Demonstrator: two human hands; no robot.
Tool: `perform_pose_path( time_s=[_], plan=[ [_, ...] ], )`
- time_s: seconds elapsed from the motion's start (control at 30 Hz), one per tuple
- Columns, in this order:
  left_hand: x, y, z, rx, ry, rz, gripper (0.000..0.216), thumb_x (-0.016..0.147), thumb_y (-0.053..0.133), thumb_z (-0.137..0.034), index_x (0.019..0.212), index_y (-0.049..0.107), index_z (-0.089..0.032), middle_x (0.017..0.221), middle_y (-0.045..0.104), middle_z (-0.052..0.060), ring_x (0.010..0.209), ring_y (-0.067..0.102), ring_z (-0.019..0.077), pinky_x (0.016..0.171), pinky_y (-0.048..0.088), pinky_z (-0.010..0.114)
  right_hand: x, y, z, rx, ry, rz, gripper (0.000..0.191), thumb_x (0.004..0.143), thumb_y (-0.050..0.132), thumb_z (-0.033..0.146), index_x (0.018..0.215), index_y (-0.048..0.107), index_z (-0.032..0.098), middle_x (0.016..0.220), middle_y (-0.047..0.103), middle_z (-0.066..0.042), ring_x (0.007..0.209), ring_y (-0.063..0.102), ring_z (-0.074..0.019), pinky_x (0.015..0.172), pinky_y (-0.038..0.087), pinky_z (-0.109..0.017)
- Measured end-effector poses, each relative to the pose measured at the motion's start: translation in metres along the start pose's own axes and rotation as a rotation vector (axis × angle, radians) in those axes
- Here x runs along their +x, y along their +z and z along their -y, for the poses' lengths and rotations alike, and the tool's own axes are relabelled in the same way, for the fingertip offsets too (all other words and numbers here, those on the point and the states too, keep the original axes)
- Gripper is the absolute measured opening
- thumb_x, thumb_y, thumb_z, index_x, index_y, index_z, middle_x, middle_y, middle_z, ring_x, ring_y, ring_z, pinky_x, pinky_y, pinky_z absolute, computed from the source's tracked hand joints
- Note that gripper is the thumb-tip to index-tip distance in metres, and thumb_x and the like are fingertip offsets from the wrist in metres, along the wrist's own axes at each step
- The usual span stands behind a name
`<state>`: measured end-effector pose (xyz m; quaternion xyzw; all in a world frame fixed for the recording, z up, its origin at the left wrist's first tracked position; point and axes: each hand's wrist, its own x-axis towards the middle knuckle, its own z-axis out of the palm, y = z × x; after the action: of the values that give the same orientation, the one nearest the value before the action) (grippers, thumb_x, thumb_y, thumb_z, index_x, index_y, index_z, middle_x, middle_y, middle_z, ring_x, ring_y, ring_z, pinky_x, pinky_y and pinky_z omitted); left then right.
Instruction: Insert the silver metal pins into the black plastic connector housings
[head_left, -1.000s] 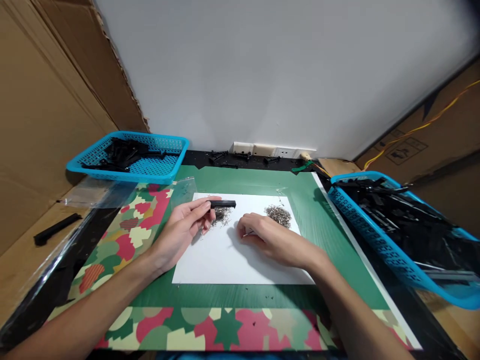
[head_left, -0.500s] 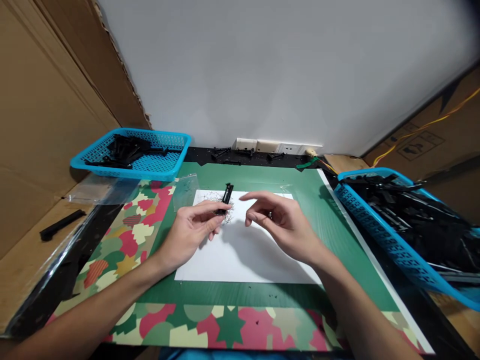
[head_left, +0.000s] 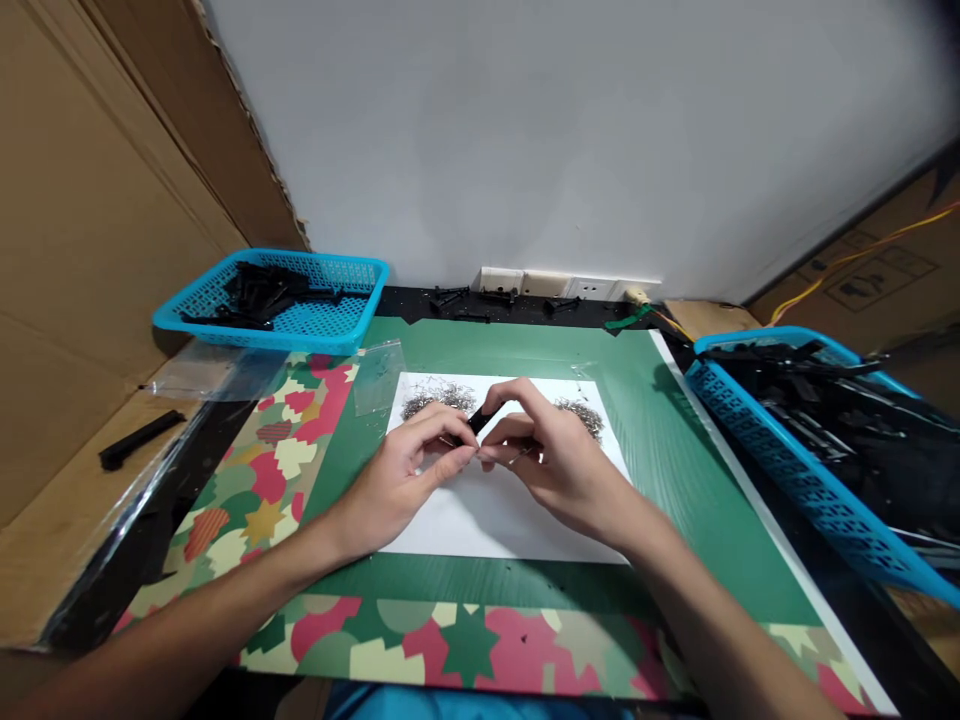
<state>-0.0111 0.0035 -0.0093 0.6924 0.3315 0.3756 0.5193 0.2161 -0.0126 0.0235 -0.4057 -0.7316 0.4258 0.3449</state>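
My left hand (head_left: 409, 480) and my right hand (head_left: 551, 455) meet over a white sheet (head_left: 495, 515) on the green mat. Both pinch a short black plastic part (head_left: 480, 418) between their fingertips. My right hand also seems to hold a thin metal pin (head_left: 521, 456). Two small heaps of fine metal pieces lie on the sheet: one (head_left: 439, 398) behind my left hand, the other (head_left: 583, 415) behind my right hand.
A blue basket (head_left: 281, 300) with black parts stands at the back left; a larger blue basket (head_left: 817, 450) full of black parts sits on the right. A clear bag (head_left: 379, 375) lies beside the sheet. A loose black part (head_left: 141, 438) rests on cardboard at left. Wall sockets (head_left: 559, 285) run behind.
My hands came together from apart. The black part, held up by my left hand alone, is now gripped by both hands. The camera has shifted slightly.
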Motion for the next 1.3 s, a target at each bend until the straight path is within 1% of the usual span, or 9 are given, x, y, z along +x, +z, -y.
perform_pose_path(
  time_s=[0.1, 0.23, 0.33, 0.6, 0.73, 0.9, 1.03, 1.2, 1.3],
  plan=[
    [-0.001, 0.001, 0.001, 0.042, 0.003, -0.012, 0.011, 0.104, 0.065, -0.032, 0.105, 0.072, -0.023, 0.119, 0.063, 0.007, 0.116, 0.060, 0.0225, 0.097, 0.049, 0.033, 0.001, 0.000, 0.001, -0.031, -0.015, 0.006, 0.039, 0.095, 0.058, 0.002, 0.122, 0.050, 0.029, 0.089, 0.076, 0.003, 0.081, 0.074, -0.0156, 0.077, 0.055, -0.030],
    [0.002, 0.000, -0.001, -0.061, -0.002, -0.063, 0.012, 0.104, 0.066, -0.032, 0.102, 0.069, -0.021, 0.103, 0.062, 0.004, 0.098, 0.062, 0.0173, 0.089, 0.049, 0.029, 0.002, 0.000, 0.002, -0.164, -0.075, -0.086, 0.017, 0.099, 0.071, 0.023, 0.112, 0.061, 0.026, 0.083, 0.074, 0.003, 0.070, 0.067, -0.0138, 0.066, 0.050, -0.026],
    [0.005, -0.002, -0.003, -0.165, -0.055, -0.085, 0.015, 0.103, 0.068, -0.034, 0.103, 0.068, -0.019, 0.092, 0.062, 0.001, 0.085, 0.062, 0.0142, 0.081, 0.050, 0.026, 0.002, 0.002, 0.002, -0.232, -0.171, -0.161, 0.003, 0.101, 0.070, 0.025, 0.101, 0.068, 0.023, 0.089, 0.076, -0.001, 0.075, 0.068, -0.0136, 0.066, 0.050, -0.025],
    [0.005, -0.002, -0.010, -0.239, -0.140, -0.070, 0.022, 0.100, 0.072, -0.039, 0.102, 0.068, -0.017, 0.084, 0.065, 0.001, 0.080, 0.064, 0.0142, 0.077, 0.052, 0.025, 0.004, 0.012, -0.001, -0.275, -0.313, -0.276, 0.010, 0.102, 0.065, 0.018, 0.100, 0.074, 0.021, 0.092, 0.079, -0.004, 0.082, 0.072, -0.0165, 0.072, 0.054, -0.029],
    [0.004, -0.002, -0.010, -0.252, -0.162, -0.052, 0.024, 0.100, 0.071, -0.041, 0.102, 0.068, -0.018, 0.084, 0.065, 0.001, 0.081, 0.064, 0.0154, 0.078, 0.051, 0.026, 0.003, 0.014, -0.006, -0.340, -0.380, -0.283, 0.014, 0.104, 0.061, 0.016, 0.104, 0.074, 0.021, 0.089, 0.076, -0.005, 0.079, 0.070, -0.0172, 0.071, 0.055, -0.031],
    [0.004, -0.004, -0.010, -0.257, -0.171, -0.022, 0.024, 0.102, 0.068, -0.041, 0.105, 0.067, -0.017, 0.083, 0.065, 0.001, 0.081, 0.064, 0.0159, 0.080, 0.049, 0.027, 0.002, 0.014, -0.013, -0.456, -0.453, -0.243, 0.016, 0.103, 0.060, 0.010, 0.109, 0.073, 0.018, 0.091, 0.074, -0.007, 0.080, 0.069, -0.0169, 0.072, 0.053, -0.029],
    [0.004, -0.004, -0.011, -0.243, -0.164, -0.004, 0.023, 0.103, 0.066, -0.041, 0.106, 0.066, -0.018, 0.084, 0.065, 0.001, 0.083, 0.063, 0.0160, 0.081, 0.048, 0.027, 0.002, 0.015, -0.014, -0.541, -0.470, -0.251, 0.016, 0.102, 0.060, 0.008, 0.107, 0.071, 0.017, 0.089, 0.074, -0.005, 0.077, 0.068, -0.0152, 0.067, 0.051, -0.027],
    [0.001, -0.002, -0.010, -0.202, -0.127, 0.000, 0.022, 0.108, 0.059, -0.040, 0.108, 0.067, -0.019, 0.091, 0.066, 0.003, 0.087, 0.064, 0.0154, 0.082, 0.050, 0.027, 0.002, 0.016, -0.011, -0.705, -0.542, -0.279, 0.017, 0.103, 0.054, 0.009, 0.100, 0.068, 0.019, 0.078, 0.071, -0.003, 0.066, 0.062, -0.0134, 0.058, 0.043, -0.026],
    [0.001, 0.000, -0.006, -0.201, -0.106, -0.037, 0.019, 0.107, 0.061, -0.037, 0.113, 0.067, -0.020, 0.096, 0.067, 0.003, 0.089, 0.065, 0.0146, 0.083, 0.053, 0.026, 0.002, 0.017, -0.011, -0.676, -0.536, -0.307, 0.016, 0.102, 0.055, 0.009, 0.100, 0.066, 0.020, 0.078, 0.072, -0.002, 0.065, 0.062, -0.0130, 0.057, 0.044, -0.027]
  ],
)
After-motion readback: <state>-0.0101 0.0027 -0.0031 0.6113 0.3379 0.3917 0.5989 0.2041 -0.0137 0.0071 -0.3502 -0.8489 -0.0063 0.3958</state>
